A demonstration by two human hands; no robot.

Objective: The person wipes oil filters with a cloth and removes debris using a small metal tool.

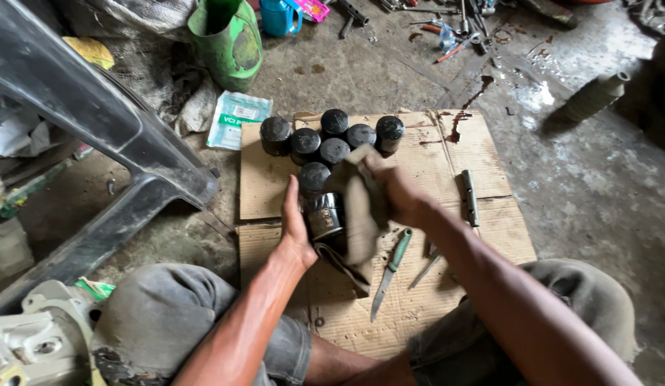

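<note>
Hands meet over cardboard (447,154): the left hand (295,227) clasps a black canister (324,214) on its left side, while the right hand (398,194) clutches a grey rag (361,214) against the canister's right. Beyond the knuckles cluster more canisters (332,139); a green-handled screwdriver (391,270) lies below the right wrist.

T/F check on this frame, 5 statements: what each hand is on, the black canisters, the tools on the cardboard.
1. The left hand rests against a black cylindrical canister. True.
2. The right hand presses a brown rag onto that canister. True.
3. The other black canisters lie scattered on the bare concrete floor. False: they stand upright in a cluster at the far edge of the cardboard sheet.
4. A green-handled screwdriver is gripped in the right hand. False: it lies loose on the cardboard, beside the right forearm.
5. A green bag sits on the floor beyond the cardboard. True.
</note>
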